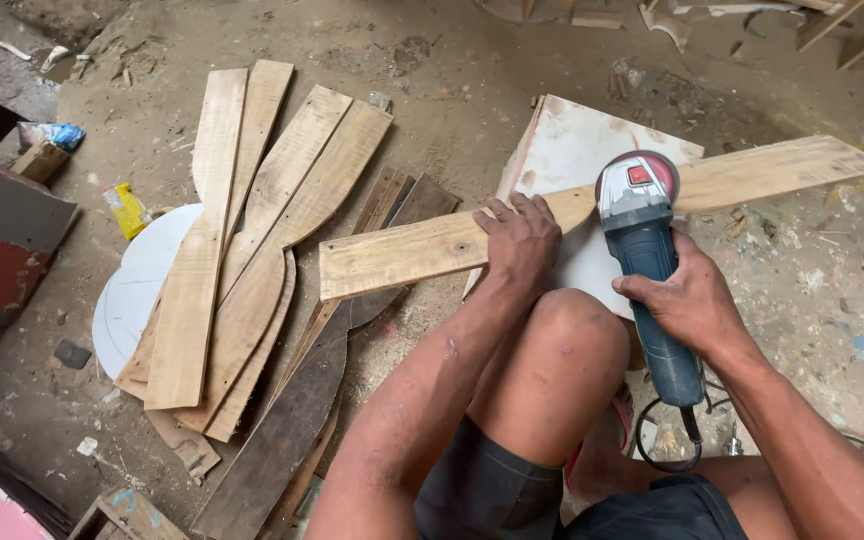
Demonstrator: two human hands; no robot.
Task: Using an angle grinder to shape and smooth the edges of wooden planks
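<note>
Here the wooden plank [412, 252] lies long and narrow across the white board [567, 150] beneath it, its long axis running from the lower left up to the upper right, the right end pointing toward the far right edge of the dirt floor [472, 70]. The plank's left end overhangs the board's left edge and its right end reaches well past the board's right corner.

The left hand [518, 240] rests palm down on the plank near its middle, fingers spread over the top face and curled toward the far edge, pressing it flat. The right hand [687, 300] is closed around the blue body of the angle grinder [644, 250], gripping it just behind the grey head. The grinder's long axis runs almost straight away from the person, its disc end with the red guard sitting on the plank just right of the left hand, the tail end and its black cable [667, 445] trailing back beside the person's bare knee [572, 340].

To the left, a pile of cut plank pieces [242, 240], some tapered and curved, fans out over a round white disc [137, 290] near the floor's left side; darker boards [292, 420] lie under them toward the near edge. A yellow packet [128, 210] lies just beyond the disc. Sawdust and wood scraps cover the floor around everything.
</note>
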